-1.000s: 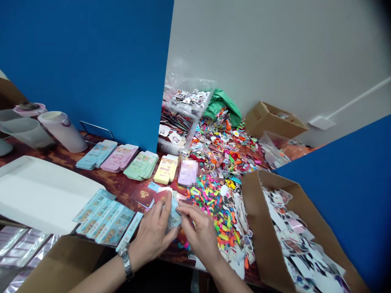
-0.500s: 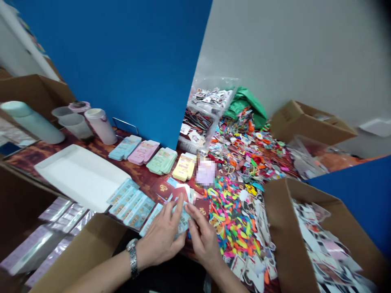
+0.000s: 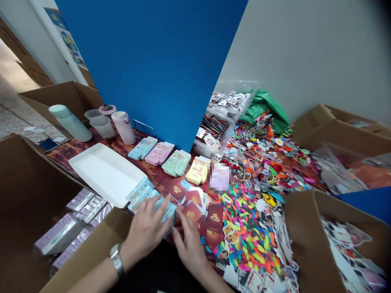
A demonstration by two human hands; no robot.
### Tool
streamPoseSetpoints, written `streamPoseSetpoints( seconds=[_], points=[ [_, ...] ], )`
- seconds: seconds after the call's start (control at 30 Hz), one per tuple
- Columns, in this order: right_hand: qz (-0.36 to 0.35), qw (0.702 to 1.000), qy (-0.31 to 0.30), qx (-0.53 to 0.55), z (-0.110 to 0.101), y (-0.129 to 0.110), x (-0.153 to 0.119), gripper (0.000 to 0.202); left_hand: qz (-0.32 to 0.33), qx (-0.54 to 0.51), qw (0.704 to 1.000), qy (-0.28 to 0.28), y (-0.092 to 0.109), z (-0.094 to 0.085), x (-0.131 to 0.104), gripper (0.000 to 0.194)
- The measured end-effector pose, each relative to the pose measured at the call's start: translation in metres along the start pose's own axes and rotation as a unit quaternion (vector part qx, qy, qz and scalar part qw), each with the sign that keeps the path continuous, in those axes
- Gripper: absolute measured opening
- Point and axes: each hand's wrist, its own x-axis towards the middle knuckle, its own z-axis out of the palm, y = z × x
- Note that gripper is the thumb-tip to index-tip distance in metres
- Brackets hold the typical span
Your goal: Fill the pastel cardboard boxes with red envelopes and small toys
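The light-blue printed carton [image 3: 171, 210] lies low over the near edge of the table [image 3: 62, 152], between the two hands, just right of a row of matching cartons [image 3: 141, 190] beside the white tray [image 3: 105, 171]. It looks like thin coated card, so it is probably light, fairly stiff along its folds, a little slick on its faces and easily dented by a hard squeeze; a soft hold on its opposite narrow edges should suit it best. The left hand [image 3: 147, 224] reaches over it palm down, fingers loosely spread and thumb near the close edge; whether they grip it cannot be told. The right hand [image 3: 190, 243] is half curled at the carton's right end, thumb and forefinger parted, with contact unclear. Red cards [image 3: 215, 217] lie just beyond that hand, next to bright plastic pieces [image 3: 259, 244].
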Motion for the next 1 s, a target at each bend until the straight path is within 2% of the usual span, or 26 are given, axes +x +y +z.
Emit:
streamPoseSetpoints(
  seconds=[0.1,0.17,0.23,0.33,0.43,0.53,0.6,0.7,0.8,0.9,1.0],
  points=[
    [0.033,0.997,-0.01,0.067,0.006,-0.001,0.001,0.049,-0.083,0.008,0.996,0.034,-0.048,0.002,0.008,0.057],
    [0.05,0.994,-0.006,0.096,0.008,-0.002,0.004,0.051,-0.105,0.024,0.994,0.003,-0.076,0.006,0.01,0.058],
    [0.063,0.992,0.001,0.109,0.011,-0.003,0.008,0.054,-0.107,0.014,0.993,-0.044,-0.091,0.01,0.007,0.057],
    [0.084,0.985,-0.006,0.148,0.017,-0.006,0.015,0.061,-0.118,-0.037,0.99,-0.065,-0.088,0.01,0.0,0.057],
    [0.099,0.972,-0.016,0.211,0.02,-0.013,0.02,0.065,-0.15,-0.145,0.976,-0.069,-0.076,0.001,-0.006,0.058],
    [0.06,0.976,-0.003,0.211,0.015,-0.021,0.02,0.067,-0.174,-0.263,0.946,-0.074,-0.077,-0.016,-0.013,0.064],
    [0.004,0.991,0.01,0.135,0.007,-0.024,0.02,0.068,-0.161,-0.298,0.938,-0.072,-0.082,-0.025,-0.019,0.069],
    [-0.089,0.995,0.021,-0.037,0.001,-0.022,0.021,0.067,-0.081,-0.251,0.962,-0.075,-0.085,-0.026,-0.029,0.066],
    [-0.157,0.972,0.04,-0.168,0.007,-0.01,0.028,0.061,-0.017,-0.171,0.983,-0.064,-0.083,-0.01,-0.038,0.061],
    [-0.183,0.951,0.067,-0.24,0.017,0.002,0.033,0.058,-0.008,-0.127,0.99,-0.055,-0.08,0.008,-0.041,0.063],
    [-0.186,0.953,0.056,-0.233,0.018,0.003,0.033,0.058,-0.02,-0.135,0.989,-0.054,-0.077,0.013,-0.041,0.064]
  ],
)
